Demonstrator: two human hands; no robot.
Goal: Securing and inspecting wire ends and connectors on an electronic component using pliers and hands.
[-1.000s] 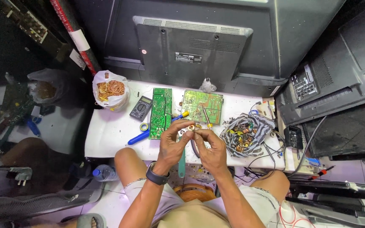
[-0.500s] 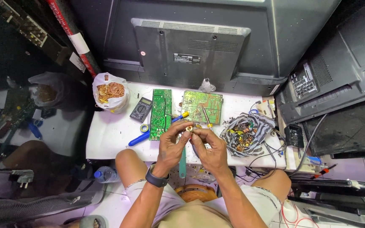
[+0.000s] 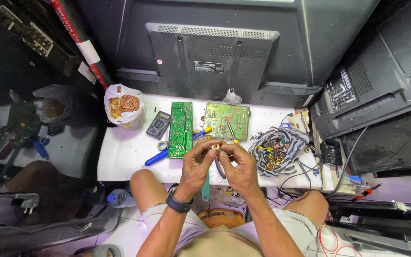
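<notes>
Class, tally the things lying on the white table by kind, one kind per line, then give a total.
Green circuit boards: 2
Dark grey handheld multimeter: 1
White plastic bag of copper wire: 1
Blue-handled screwdriver: 1
Striped cloth heaped with small parts: 1
Total: 6

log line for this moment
left hand + right hand: both pinch small coil part | above white table | circuit boards behind

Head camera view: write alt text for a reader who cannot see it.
Seen from above, a seated person's left hand and right hand pinch a small brass-coloured part over a white table. On it lie two green circuit boards, a multimeter, a blue-handled screwdriver and a bag of copper wire.
</notes>
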